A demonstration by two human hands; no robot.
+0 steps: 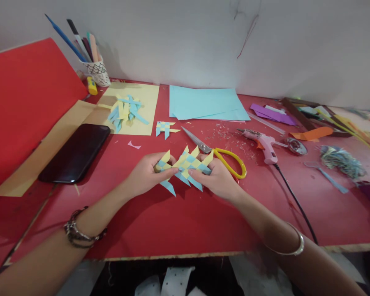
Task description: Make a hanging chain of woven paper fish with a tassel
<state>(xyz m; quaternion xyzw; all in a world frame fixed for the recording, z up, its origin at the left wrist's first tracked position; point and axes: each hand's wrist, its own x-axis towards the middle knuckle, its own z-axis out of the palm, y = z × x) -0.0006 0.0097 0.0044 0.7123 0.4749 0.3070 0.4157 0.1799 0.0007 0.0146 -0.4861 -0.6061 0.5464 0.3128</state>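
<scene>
White dotted cloth (177,281) shows below the front edge of a red worktop (172,230), where a person wearing a dark bracelet (80,236) and a silver bangle (299,245) handles woven paper (189,162) in blue and yellow. The left hand (148,172) pinches one end between thumb and fingers; the right hand (218,176) grips the other, fingers curled behind it. Whether the woven paper is one piece or two cannot be told.

Yellow-handled scissors (206,148) lie closest, their loops just behind the right hand. A dark phone (77,154) rests at left; at right, a pink glue gun (267,149) trails a black cord (291,193) toward the front edge, with a bundle of thread (342,162) beyond its right side.

Farther back sit a small woven paper figure (163,127), a heap of paper strips (128,109) on a yellow sheet (151,96), and blue sheets (206,102). A patterned cup (98,72) of pens stands beside a large red panel (27,102), before a pale wall (172,37).
</scene>
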